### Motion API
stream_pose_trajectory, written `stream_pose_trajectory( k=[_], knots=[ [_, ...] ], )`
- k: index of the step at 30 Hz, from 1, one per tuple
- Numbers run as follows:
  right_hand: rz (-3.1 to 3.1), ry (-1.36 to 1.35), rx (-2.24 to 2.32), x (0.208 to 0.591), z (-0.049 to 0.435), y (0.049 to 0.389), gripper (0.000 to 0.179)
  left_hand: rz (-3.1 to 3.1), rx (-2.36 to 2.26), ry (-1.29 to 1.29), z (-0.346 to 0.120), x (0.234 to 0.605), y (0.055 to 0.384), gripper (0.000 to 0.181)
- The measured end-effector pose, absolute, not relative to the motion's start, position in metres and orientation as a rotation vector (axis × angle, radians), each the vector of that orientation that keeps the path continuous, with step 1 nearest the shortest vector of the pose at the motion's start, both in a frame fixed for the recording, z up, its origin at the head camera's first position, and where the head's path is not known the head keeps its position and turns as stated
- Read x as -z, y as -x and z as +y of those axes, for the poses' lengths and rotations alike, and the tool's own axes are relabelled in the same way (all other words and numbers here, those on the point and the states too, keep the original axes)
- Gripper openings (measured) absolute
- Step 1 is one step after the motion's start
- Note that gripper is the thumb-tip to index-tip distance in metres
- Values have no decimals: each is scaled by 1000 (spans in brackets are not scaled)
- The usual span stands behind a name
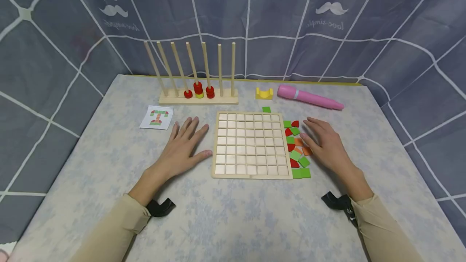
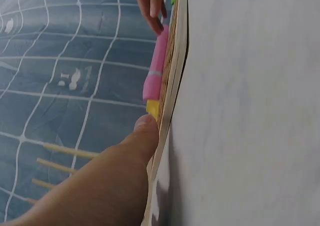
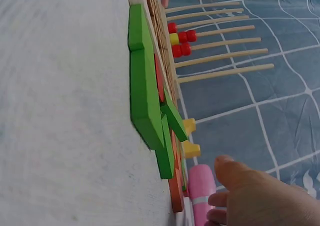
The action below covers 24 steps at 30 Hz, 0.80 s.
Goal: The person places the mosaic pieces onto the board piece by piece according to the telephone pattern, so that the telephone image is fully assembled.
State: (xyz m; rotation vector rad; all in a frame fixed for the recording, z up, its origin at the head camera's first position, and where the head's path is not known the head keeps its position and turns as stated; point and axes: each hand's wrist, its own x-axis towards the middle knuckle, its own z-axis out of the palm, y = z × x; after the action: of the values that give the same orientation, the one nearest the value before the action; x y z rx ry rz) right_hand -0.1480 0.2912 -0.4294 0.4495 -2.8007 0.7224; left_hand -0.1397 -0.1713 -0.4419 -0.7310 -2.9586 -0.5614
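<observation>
My left hand (image 1: 183, 148) lies on the table with its fingers spread, the thumb tip right at the left edge of a wooden grid board (image 1: 251, 139). The board's square cells hold no tiles. My right hand (image 1: 325, 146) rests beside a loose heap of tiles along the board's right side, its fingers relaxed and fingertips close to them. Green square tiles (image 1: 306, 172), red quarter-round tiles (image 1: 294, 163) and orange tiles (image 1: 307, 151) make up the heap. In the right wrist view, the thick green tiles (image 3: 144, 95) partly overlap one another. Neither hand holds anything.
A pattern card (image 1: 157, 117) lies beyond my left hand. Behind it stands a wooden peg rack (image 1: 218, 99) with red and yellow beads (image 1: 198, 89). A yellow cradle-shaped block (image 1: 264, 94), a pink mallet-like stick (image 1: 309, 98) and a lone green tile (image 1: 266, 109) are at the back.
</observation>
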Motion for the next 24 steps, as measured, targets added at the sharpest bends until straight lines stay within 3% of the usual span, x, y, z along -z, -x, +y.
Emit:
stream_pose_trajectory(
  k=[11, 24],
  knots=[
    [-2766, -490, -794, 428, 296, 154, 43, -2922, 661, 912, -150, 446, 140, 85],
    [-2969, -449, -965, 402, 281, 207, 30, -2929, 688, 923, -144, 442, 146, 85]
  ],
)
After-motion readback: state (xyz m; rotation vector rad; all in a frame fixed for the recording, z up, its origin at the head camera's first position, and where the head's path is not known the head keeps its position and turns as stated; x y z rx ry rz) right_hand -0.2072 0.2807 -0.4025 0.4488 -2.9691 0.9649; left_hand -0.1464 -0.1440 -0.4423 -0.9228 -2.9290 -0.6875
